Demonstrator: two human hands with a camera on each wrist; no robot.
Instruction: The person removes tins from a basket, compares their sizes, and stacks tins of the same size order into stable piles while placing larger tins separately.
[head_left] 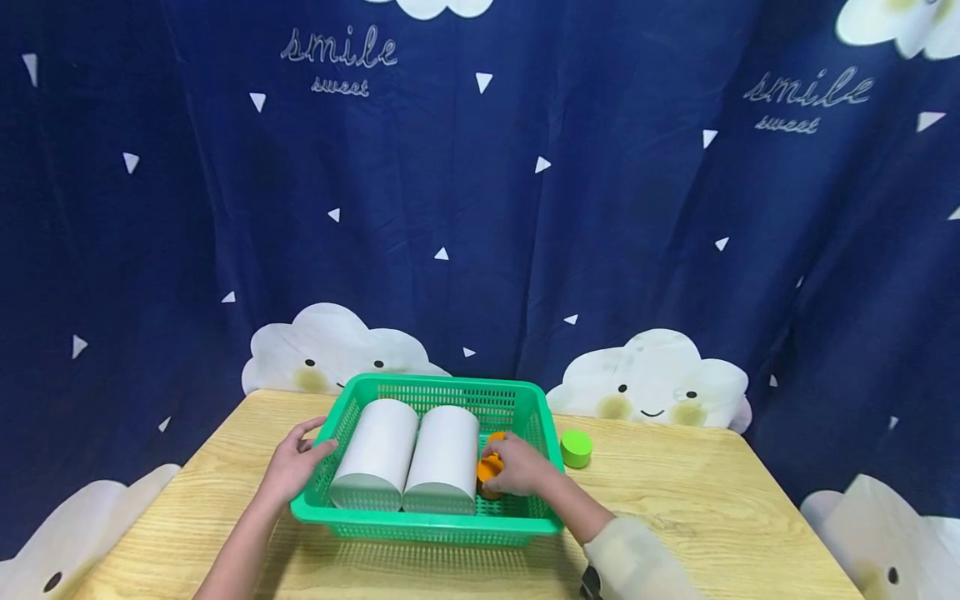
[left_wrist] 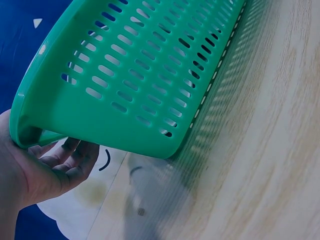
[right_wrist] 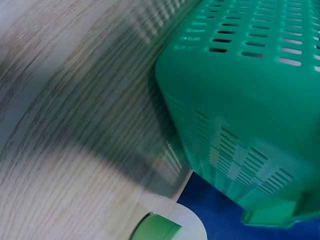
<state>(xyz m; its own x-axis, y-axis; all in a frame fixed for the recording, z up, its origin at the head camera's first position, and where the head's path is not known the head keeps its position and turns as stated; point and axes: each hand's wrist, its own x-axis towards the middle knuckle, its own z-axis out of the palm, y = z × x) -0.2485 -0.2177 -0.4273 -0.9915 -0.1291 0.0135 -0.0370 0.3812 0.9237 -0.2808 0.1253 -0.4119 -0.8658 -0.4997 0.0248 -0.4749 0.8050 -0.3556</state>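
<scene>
A green plastic basket [head_left: 442,521] with slotted walls stands on the wooden table. Two large white cylinders [head_left: 378,450] lie side by side in its left and middle part. To their right, inside the basket, is a small orange-topped container [head_left: 490,469], with another orange piece [head_left: 496,437] just behind it. My left hand [head_left: 292,462] holds the basket's left rim; in the left wrist view its fingers [left_wrist: 75,162] curl beneath the rim. Reaching over the right wall, my right hand [head_left: 519,467] has its fingertips at the orange-topped container, partly covering it. The right wrist view does not show this hand.
A small round green object [head_left: 576,447] sits on the table [head_left: 675,500] just right of the basket. Behind the table hangs a dark blue curtain [head_left: 480,208] with white clouds and triangles.
</scene>
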